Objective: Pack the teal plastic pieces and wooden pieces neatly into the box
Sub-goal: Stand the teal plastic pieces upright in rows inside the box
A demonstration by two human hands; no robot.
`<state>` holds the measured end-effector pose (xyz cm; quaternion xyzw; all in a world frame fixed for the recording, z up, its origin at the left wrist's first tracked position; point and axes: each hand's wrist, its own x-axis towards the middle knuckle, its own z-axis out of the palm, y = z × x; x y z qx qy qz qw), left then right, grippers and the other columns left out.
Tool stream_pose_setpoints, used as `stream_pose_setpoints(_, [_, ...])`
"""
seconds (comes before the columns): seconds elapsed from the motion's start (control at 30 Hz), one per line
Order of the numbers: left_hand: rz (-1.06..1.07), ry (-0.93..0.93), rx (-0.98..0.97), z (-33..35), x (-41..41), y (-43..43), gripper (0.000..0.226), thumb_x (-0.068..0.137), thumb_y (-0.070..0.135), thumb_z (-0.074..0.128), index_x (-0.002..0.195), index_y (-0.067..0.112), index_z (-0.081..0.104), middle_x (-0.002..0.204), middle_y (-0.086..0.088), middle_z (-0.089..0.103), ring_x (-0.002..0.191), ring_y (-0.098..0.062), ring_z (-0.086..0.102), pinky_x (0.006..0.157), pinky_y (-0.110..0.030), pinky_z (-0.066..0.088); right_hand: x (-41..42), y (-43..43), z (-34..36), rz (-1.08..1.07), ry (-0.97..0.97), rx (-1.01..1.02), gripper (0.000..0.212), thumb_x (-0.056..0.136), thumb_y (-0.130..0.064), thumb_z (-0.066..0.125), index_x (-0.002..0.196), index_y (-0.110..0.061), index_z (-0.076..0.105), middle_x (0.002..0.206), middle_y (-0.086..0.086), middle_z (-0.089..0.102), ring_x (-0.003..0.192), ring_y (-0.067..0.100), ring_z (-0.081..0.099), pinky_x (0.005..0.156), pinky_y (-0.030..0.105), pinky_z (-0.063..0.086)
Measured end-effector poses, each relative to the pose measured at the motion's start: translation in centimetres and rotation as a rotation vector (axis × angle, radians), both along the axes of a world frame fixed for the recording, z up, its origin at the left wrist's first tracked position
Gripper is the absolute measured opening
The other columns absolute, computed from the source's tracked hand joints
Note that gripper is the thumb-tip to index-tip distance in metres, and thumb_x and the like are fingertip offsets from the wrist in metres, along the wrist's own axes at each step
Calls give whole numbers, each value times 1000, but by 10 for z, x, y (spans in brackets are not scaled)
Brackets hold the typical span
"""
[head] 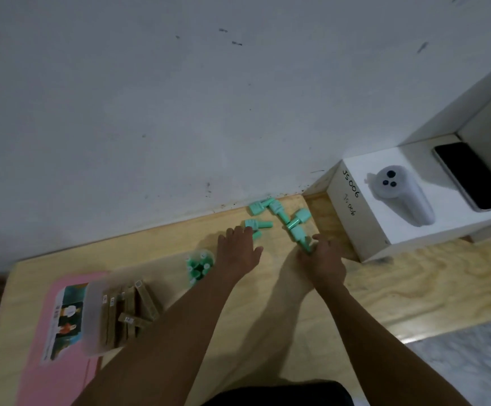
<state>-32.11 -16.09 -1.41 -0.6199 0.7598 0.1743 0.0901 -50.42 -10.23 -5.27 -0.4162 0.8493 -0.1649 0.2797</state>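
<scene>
Several teal plastic pieces (279, 213) lie scattered on the wooden table near the wall. My left hand (238, 249) lies flat with straight fingers, its fingertips touching one teal piece (257, 224). My right hand (323, 259) curls its fingers round another teal piece (304, 244) at the near end of the scatter. A clear plastic box (97, 332) stands at the left; it holds wooden pieces (130, 312) on edge and a cluster of teal pieces (199, 268) at its far end.
A pink lid or card with a picture (62, 332) lies under the box at the table's left edge. A white carton marked "JS 006" (385, 200) stands at the right, with a black phone (473, 177) on it. The wall runs close behind the pieces.
</scene>
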Motion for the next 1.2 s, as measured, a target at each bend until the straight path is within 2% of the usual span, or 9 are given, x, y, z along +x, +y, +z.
stream_pose_setpoints(0.17, [-16,-55,57,-16,-5,-19,55,88,46,54,133,15,42,129,-9,51,118,-29,49,93,-43,42,-2,0,3,-54,26,-29,25,90,-39,61,113,-30,59,109,-3,66,91,15,62,69,32,49])
stream_pose_setpoints(0.33, [84,98,101,-29,-3,-25,45,90,32,55,131,14,49,126,-9,51,112,-28,53,89,-40,47,-7,7,10,-165,4,-126,28,95,-36,55,118,-25,64,108,2,70,96,22,65,75,36,51])
stream_pose_setpoints(0.47, [125,168,64,-20,-4,-23,38,90,23,50,125,8,55,119,-13,60,106,-30,59,83,-38,48,-6,6,17,-301,-183,-216,33,96,-41,53,112,-17,69,101,5,71,88,17,62,75,35,51])
stream_pose_setpoints(0.57, [352,551,187,2,-6,-23,28,88,21,53,107,2,63,93,-19,67,77,-30,65,62,-32,48,-2,5,30,-357,-444,-286,34,97,-40,53,99,-11,71,88,5,69,76,13,61,65,30,49])
stream_pose_setpoints(0.7, [838,1176,534,32,-1,-15,19,89,14,46,95,2,59,64,-16,61,43,-24,51,50,-29,44,12,3,47,-349,-634,-312,38,96,-42,52,95,-9,71,79,4,63,71,13,55,63,31,47])
stream_pose_setpoints(0.87, [846,1390,464,55,28,13,9,93,17,52,91,8,55,64,-15,63,53,-26,53,50,-29,43,38,6,64,-207,-628,-358,38,94,-47,54,81,-15,70,72,4,61,67,13,53,60,34,44])
stream_pose_setpoints(0.97, [726,1335,357,64,57,32,12,95,26,54,93,15,56,82,-8,74,63,-23,67,57,-30,51,56,15,78,-94,-571,-390,33,95,-44,55,78,-19,69,70,1,64,65,12,55,60,32,46])
stream_pose_setpoints(1.07, [656,1261,242,67,90,52,12,92,29,60,96,17,61,98,-2,76,90,-22,71,81,-42,55,74,26,85,54,-475,-414,27,95,-40,56,81,-21,69,72,9,67,65,15,57,59,31,44])
stream_pose_setpoints(1.2, [627,1118,64,69,126,76,13,88,32,64,89,22,71,97,-2,74,94,-21,69,88,-46,56,98,38,82,225,-421,-390,25,94,-38,59,93,-19,73,73,-2,68,67,6,60,59,16,43])
